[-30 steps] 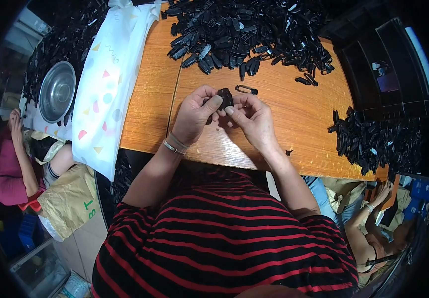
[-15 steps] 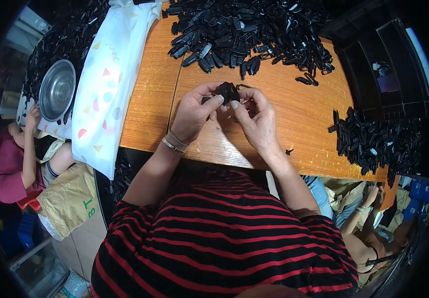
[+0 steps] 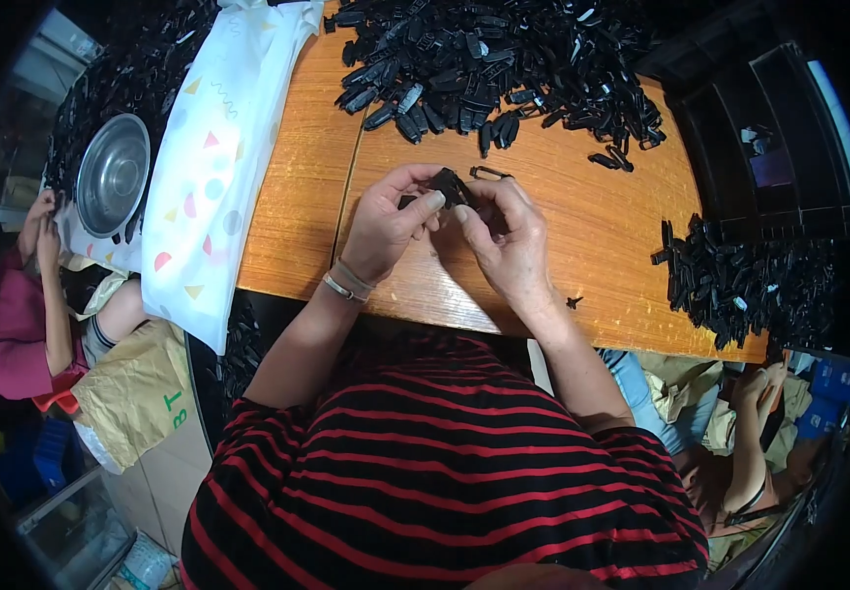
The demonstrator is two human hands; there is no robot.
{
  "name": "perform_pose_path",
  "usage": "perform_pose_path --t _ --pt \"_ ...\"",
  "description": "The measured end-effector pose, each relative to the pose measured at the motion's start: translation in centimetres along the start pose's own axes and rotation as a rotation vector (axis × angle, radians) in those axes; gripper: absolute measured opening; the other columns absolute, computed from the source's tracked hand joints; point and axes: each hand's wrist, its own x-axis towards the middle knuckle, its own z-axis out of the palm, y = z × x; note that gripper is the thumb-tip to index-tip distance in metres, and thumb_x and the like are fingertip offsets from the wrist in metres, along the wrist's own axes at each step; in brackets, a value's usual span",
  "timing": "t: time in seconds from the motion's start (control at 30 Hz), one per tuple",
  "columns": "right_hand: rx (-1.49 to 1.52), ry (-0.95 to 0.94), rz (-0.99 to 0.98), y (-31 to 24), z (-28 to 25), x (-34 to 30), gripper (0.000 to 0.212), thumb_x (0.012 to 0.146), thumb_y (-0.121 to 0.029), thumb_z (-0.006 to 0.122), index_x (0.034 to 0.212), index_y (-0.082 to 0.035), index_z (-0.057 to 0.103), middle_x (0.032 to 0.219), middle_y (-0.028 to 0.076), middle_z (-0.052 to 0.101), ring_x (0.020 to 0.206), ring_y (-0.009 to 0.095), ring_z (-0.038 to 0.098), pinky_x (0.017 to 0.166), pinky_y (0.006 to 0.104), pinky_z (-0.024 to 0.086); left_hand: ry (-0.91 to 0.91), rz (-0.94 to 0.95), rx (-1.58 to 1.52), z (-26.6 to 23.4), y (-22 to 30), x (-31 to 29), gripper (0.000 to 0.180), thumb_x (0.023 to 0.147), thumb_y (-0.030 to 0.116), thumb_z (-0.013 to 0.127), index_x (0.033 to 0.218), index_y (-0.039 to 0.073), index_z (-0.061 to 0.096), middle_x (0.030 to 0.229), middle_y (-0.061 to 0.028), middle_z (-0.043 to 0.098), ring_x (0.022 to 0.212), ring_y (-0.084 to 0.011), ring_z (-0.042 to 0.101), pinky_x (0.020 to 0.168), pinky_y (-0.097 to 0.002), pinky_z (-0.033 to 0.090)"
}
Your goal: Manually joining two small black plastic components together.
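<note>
The fingers of the left hand (image 3: 383, 224) grasp a small, black, elongated plastic-looking piece (image 3: 452, 186), the thumb on its near side, and the fingers of the right hand (image 3: 514, 234) pinch its right side, so it sits between both hands over the orange-brown wooden bench (image 3: 289, 241). It could slip or twist loose, I judge, because little more than fingertips seem to bear on so small a body; uneven thumb pressure might also strain a thin part. The piece looks dark, angular and narrow; the fingers cover too much to show its full outline. Just beyond the right fingers lies a thin black rectangular loop frame (image 3: 491, 172), which the knuckles might nudge. Farther out spreads a large heap of loose black plastic parts (image 3: 499, 69), where a dropped piece would probably be hard to pick out.
</note>
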Motion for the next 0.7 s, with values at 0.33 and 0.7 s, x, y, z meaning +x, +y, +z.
perform_pose_path --t 0.33,0.7 --pt "-0.068 0.01 -0.051 0.7 0.6 -0.5 0.017 0.08 0.0 0.07 0.096 0.001 0.062 0.082 0.006 0.056 0.062 0.012 0.056 0.053 0.0242 0.045 0.044 0.037 0.022 -0.2 -1.2 -0.5 0.028 0.091 0.008 0.061 0.117 -0.001 0.06 0.085 -0.0009 0.061 0.067 -0.005 0.056 0.057 -0.0167 0.043" --pt "-0.072 0.058 0.035 -0.1 1.3 -2.0 0.043 0.078 -0.003 0.072 0.116 -0.002 0.053 0.091 0.013 0.058 0.071 0.022 0.062 0.061 0.0288 0.05 0.063 0.405 0.634 2.5 1.9 -2.6 0.018 0.088 0.004 0.058 0.105 -0.001 0.063 0.087 -0.0089 0.062 0.074 -0.0155 0.062 0.065 -0.0261 0.049"
